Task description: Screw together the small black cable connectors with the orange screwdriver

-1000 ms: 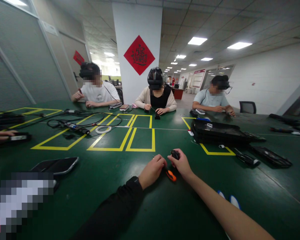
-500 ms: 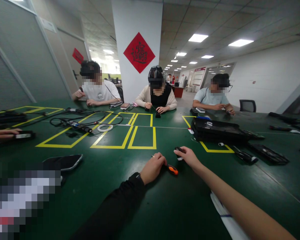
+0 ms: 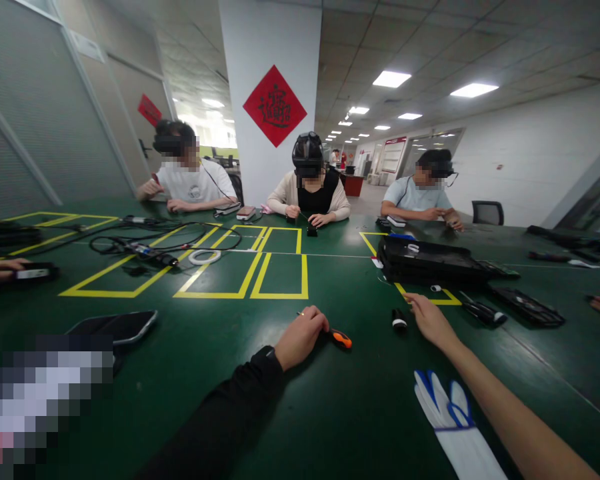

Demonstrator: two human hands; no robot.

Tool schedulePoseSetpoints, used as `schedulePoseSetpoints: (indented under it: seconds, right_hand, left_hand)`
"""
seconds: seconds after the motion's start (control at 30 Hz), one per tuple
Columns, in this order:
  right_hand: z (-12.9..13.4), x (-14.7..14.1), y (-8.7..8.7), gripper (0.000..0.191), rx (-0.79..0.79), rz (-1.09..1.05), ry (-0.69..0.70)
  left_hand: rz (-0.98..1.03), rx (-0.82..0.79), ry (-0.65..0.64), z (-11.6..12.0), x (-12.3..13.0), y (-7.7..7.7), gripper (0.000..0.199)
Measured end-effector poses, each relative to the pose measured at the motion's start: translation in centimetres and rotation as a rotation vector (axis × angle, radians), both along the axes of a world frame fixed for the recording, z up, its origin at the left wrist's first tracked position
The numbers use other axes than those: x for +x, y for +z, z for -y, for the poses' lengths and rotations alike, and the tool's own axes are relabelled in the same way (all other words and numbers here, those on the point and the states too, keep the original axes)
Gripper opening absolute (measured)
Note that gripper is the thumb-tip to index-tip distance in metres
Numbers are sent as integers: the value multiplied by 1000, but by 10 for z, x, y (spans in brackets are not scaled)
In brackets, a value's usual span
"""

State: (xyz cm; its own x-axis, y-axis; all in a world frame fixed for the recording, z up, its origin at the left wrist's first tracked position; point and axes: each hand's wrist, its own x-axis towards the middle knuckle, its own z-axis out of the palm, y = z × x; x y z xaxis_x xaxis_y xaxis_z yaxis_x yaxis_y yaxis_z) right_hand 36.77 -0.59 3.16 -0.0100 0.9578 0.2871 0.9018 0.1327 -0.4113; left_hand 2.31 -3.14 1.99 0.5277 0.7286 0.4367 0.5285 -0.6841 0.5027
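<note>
My left hand (image 3: 303, 335) rests on the green table with its fingers closed round a screwdriver (image 3: 341, 339). The orange and black handle sticks out to the right, and a bit of thin shaft shows at the left. My right hand (image 3: 433, 322) reaches forward over the table, holding nothing, with its fingers stretched out and apart. Just left of those fingers a small black part with a white band (image 3: 399, 319) stands on the table, apart from the hand. A white and blue work glove (image 3: 460, 417) lies below my right forearm.
Beyond my right hand sits a long black casing (image 3: 430, 260), with a black tool (image 3: 483, 312) beside it. Cables (image 3: 130, 247) and a white ring (image 3: 204, 257) lie to the left. A dark tray-like object (image 3: 113, 327) is nearer. Several people sit around the table.
My right hand has let go of the small black part, which now stands on the table further right, and has moved right. My left hand keeps its grip on the screwdriver.
</note>
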Motion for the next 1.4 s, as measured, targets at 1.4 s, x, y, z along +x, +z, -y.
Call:
schedulePoseSetpoints:
  seconds: [1.4]
  right_hand:
    - [37, -194, 27, 13, 92, -408, 548]
  left_hand:
    - [779, -651, -137, -22, -12, -11, 37]
